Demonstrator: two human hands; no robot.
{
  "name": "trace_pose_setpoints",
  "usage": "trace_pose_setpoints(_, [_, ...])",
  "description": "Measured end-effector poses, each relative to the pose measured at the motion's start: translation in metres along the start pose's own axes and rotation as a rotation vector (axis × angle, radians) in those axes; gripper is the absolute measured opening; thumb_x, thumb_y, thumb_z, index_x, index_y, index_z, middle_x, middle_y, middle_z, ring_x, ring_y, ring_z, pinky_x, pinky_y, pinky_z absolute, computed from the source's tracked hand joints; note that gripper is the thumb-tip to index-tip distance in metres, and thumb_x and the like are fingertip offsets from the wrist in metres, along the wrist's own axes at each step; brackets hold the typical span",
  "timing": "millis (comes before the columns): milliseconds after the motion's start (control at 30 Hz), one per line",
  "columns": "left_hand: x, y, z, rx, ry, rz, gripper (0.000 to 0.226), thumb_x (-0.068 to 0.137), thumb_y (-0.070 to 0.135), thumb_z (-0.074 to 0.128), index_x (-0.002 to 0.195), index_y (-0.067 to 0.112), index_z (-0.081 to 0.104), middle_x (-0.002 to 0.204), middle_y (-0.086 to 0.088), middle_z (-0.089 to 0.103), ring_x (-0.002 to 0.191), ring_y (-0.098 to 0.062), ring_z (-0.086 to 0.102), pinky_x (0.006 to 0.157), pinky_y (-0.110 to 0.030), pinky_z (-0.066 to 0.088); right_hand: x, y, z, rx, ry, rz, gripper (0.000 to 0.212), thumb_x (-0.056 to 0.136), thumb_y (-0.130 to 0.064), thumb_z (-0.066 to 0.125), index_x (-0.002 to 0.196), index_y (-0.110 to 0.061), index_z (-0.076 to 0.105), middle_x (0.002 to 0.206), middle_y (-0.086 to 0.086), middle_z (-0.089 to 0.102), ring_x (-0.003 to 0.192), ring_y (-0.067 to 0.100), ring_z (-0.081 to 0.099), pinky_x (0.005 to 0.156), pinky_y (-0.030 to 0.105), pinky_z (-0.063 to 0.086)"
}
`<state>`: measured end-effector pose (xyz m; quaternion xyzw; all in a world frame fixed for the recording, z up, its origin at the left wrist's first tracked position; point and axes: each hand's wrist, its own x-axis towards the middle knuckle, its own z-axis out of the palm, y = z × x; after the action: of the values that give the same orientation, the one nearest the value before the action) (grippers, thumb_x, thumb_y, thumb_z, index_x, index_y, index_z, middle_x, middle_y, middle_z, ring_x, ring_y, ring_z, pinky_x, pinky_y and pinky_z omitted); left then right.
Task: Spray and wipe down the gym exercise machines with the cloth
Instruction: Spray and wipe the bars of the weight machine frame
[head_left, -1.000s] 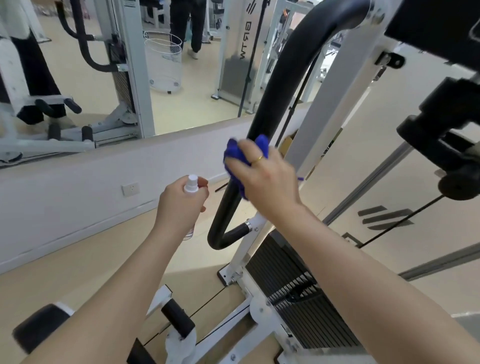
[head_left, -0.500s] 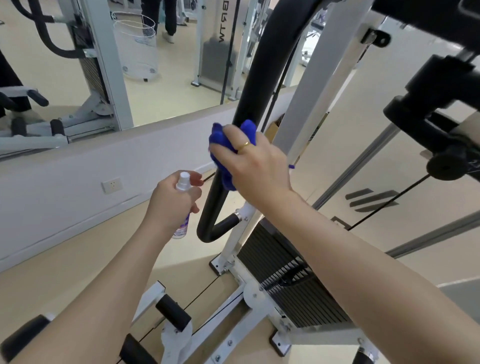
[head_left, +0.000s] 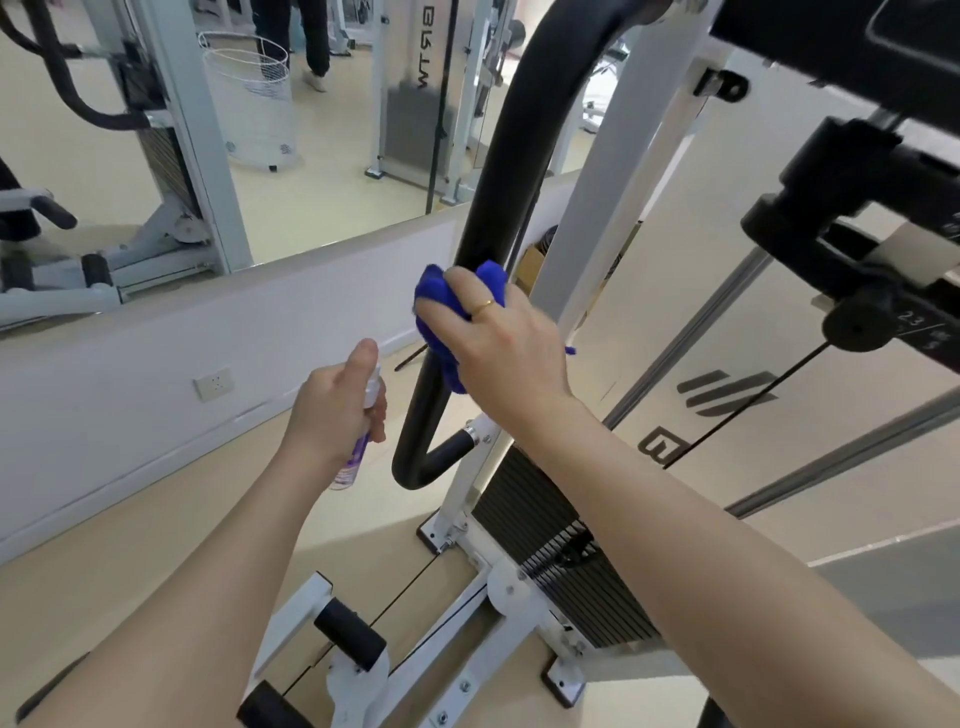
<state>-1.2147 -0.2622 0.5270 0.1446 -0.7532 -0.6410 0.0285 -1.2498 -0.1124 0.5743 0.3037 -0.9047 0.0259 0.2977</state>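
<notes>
My right hand (head_left: 506, 345) grip clamping blue cloth (head_left: 441, 338) round black padded bar (head_left: 498, 171), my left hand (head_left: 332, 415) grip curled on spray bottle (head_left: 358, 452), white frame (head_left: 597, 218) just behind, weight stack (head_left: 561, 566) below, mirror (head_left: 291, 130) ahead.

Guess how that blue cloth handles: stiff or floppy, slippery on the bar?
Likely floppy: the cloth bunches into soft folds round the black bar under the right hand. Probably light, since the fingers alone hold it there. It looks fuzzy, so it should drag rather than slip.

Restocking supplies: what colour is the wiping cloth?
Bright blue; the cloth shows clearly in the head view.
</notes>
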Motion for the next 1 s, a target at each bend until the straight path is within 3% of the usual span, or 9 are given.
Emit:
trace_pose_setpoints(67, [0.005, 0.005, 0.003, -0.073, -0.009, 0.027, 0.061, 0.094, 0.049, 0.035, 0.064, -0.001, 0.053, 0.057, -0.014, 0.055, 0.043, -0.016, 0.053, 0.057, -0.030, 0.043, -0.011, -0.010, 0.010, -0.009, -0.015, -0.035, 0.036, 0.066, -0.003, 0.075, 0.099, -0.012, 0.065, 0.106, 0.011, 0.061, 0.063, 0.033, 0.053, 0.042, 0.031, 0.044])
trace_pose_setpoints(167, [0.009, 0.008, 0.006, -0.105, 0.005, 0.059, 0.054, 0.096, 0.047, 0.038, 0.064, 0.006, 0.053, 0.060, -0.012, 0.057, 0.055, -0.023, 0.055, 0.061, -0.032, 0.046, -0.031, -0.021, 0.039, 0.048, -0.469, -0.121, 0.021, 0.087, -0.022, 0.059, 0.108, -0.018, 0.061, 0.100, 0.009, 0.052, 0.081, 0.034, 0.053, 0.055, 0.035, 0.039])
trace_pose_setpoints(200, [0.008, 0.010, 0.006, -0.112, 0.012, 0.063, 0.053, 0.096, 0.047, 0.040, 0.065, 0.007, 0.053, 0.061, -0.011, 0.057, 0.056, -0.023, 0.056, 0.061, -0.032, 0.047, -0.032, -0.019, 0.040, 0.077, -0.507, -0.126, 0.023, 0.090, -0.024, 0.055, 0.113, -0.019, 0.058, 0.105, 0.009, 0.051, 0.087, 0.034, 0.053, 0.060, 0.036, 0.042])
trace_pose_setpoints(400, [0.012, 0.023, 0.003, -0.097, 0.020, 0.107, 0.058, 0.097, 0.050, 0.035, 0.062, 0.008, 0.054, 0.058, -0.009, 0.058, 0.050, -0.017, 0.052, 0.053, -0.028, 0.045, -0.004, 0.001, 0.008, 0.025, -0.011, -0.010, 0.047, 0.062, -0.003, 0.077, 0.106, -0.013, 0.062, 0.116, 0.011, 0.056, 0.066, 0.033, 0.054, 0.045, 0.034, 0.049])
trace_pose_setpoints(600, [0.017, 0.046, 0.006, -0.118, -0.087, 0.148, 0.060, 0.098, 0.050, 0.032, 0.057, 0.010, 0.053, 0.055, -0.009, 0.054, 0.051, -0.021, 0.049, 0.056, -0.033, 0.043, -0.015, -0.002, 0.022, 0.051, -0.295, -0.165, 0.035, 0.073, -0.008, 0.071, 0.105, -0.013, 0.060, 0.116, 0.010, 0.054, 0.078, 0.033, 0.056, 0.052, 0.037, 0.050])
trace_pose_setpoints(767, [0.014, 0.062, 0.006, -0.129, -0.106, 0.166, 0.058, 0.098, 0.050, 0.032, 0.061, 0.011, 0.054, 0.055, -0.007, 0.054, 0.051, -0.020, 0.049, 0.056, -0.033, 0.041, 0.013, 0.024, -0.026, 0.031, 0.102, -0.051, 0.039, 0.074, -0.011, 0.069, 0.111, -0.016, 0.057, 0.124, 0.012, 0.055, 0.081, 0.033, 0.058, 0.055, 0.036, 0.053])
trace_pose_setpoints(867, [0.012, 0.081, 0.012, -0.113, -0.067, 0.196, 0.061, 0.099, 0.049, 0.029, 0.058, 0.010, 0.051, 0.055, -0.009, 0.052, 0.050, -0.019, 0.047, 0.054, -0.031, 0.041, 0.024, 0.032, -0.041, 0.162, 0.295, 0.080, 0.032, 0.080, -0.017, 0.055, 0.112, -0.017, 0.056, 0.127, 0.007, 0.045, 0.093, 0.027, 0.058, 0.067, 0.027, 0.051])
trace_pose_setpoints(933, [0.011, 0.102, 0.016, -0.101, -0.026, 0.235, 0.062, 0.098, 0.049, 0.030, 0.057, 0.007, 0.049, 0.053, -0.010, 0.050, 0.048, -0.019, 0.046, 0.053, -0.029, 0.041, 0.028, 0.033, -0.048, 0.409, 0.318, 0.211, 0.032, 0.078, -0.012, 0.062, 0.111, -0.012, 0.060, 0.124, 0.008, 0.048, 0.098, 0.016, 0.054, 0.080, 0.011, 0.044])
trace_pose_setpoints(1000, [0.013, 0.128, 0.020, -0.050, -0.018, 0.313, 0.063, 0.096, 0.050, 0.034, 0.054, 0.005, 0.046, 0.048, -0.009, 0.048, 0.046, -0.021, 0.044, 0.053, -0.029, 0.040, 0.033, 0.031, -0.060, 0.693, 0.326, 0.402, 0.034, 0.077, -0.009, 0.064, 0.111, -0.012, 0.060, 0.116, 0.005, 0.055, 0.097, 0.006, 0.052, 0.086, 0.008, 0.040])
